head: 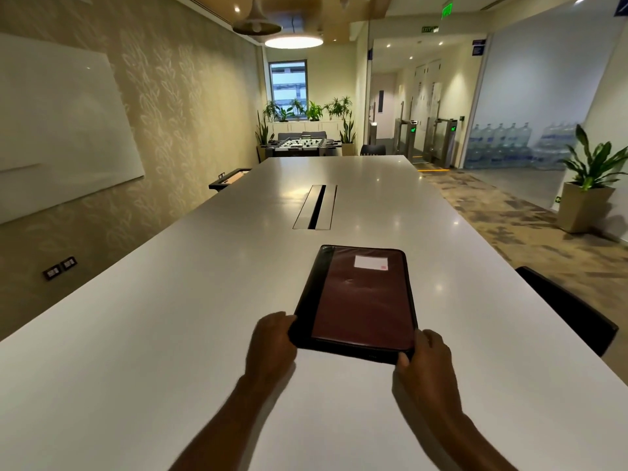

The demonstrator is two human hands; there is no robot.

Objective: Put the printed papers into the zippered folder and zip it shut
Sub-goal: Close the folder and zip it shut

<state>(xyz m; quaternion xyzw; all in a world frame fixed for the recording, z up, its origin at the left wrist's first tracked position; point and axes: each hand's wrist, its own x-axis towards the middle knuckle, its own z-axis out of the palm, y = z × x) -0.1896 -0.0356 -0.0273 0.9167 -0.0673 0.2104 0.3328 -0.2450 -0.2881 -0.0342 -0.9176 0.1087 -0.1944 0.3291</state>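
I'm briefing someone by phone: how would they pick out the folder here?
On the long white table, at its near end below the cable hatch, lies the zippered folder. Maroon cover, black spine, white label; left hand and right hand grip its near corners.

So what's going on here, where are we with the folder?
A person has both hands on the near edge of a closed maroon zippered folder that lies flat on the long white table. The left hand grips its near-left corner, the right hand its near-right corner. No loose papers show on the table; whether they are inside, or the zip fully shut, cannot be told from this view.
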